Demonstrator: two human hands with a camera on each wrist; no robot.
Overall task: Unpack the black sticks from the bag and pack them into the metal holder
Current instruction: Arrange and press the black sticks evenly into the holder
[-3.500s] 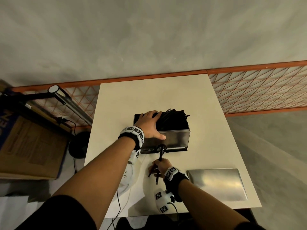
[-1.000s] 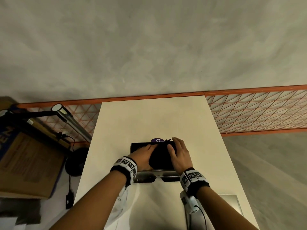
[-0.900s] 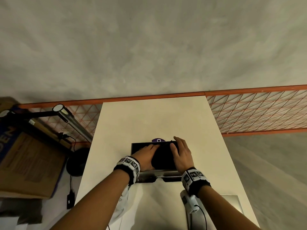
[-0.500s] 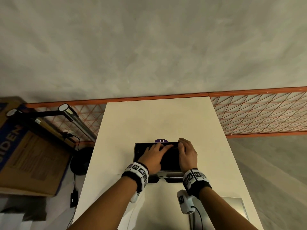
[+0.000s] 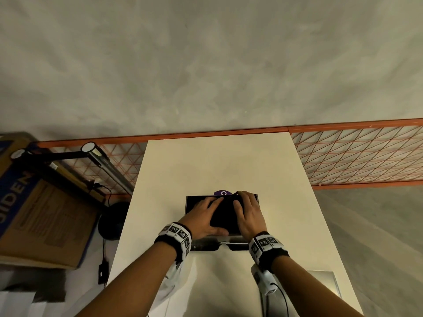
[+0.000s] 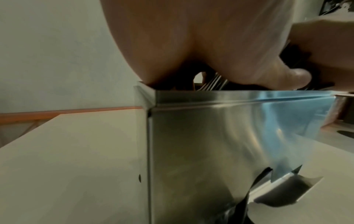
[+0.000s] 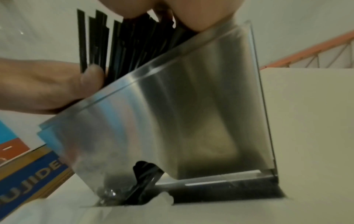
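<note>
Black sticks (image 7: 122, 50) look pretty much all in the metal holder (image 5: 190, 202) by now, standing up as one dark bunch and poking out over its top rim. The holder sits about mid-tabletop (image 5: 217, 165), closer to the near edge than the far one. I can't spot any loose sticks lying out on the tabletop, and I can't make out the bag for sure, so my guess is we're near the end and this is just tidying and pushing the bunch down. There's something dark in the cutout at the holder's base in the wrist views, can't tell what.

Left hand (image 5: 201, 216) lies flat on top of the bunch, fingers fairly straight and spread, thumb along the near rim, pressing rather than grabbing. Right hand (image 5: 249, 213) covers the right side of the bunch, fingers a bit bent over the stick tops at the far rim. Whether it actually pinches any, I can't tell.
</note>
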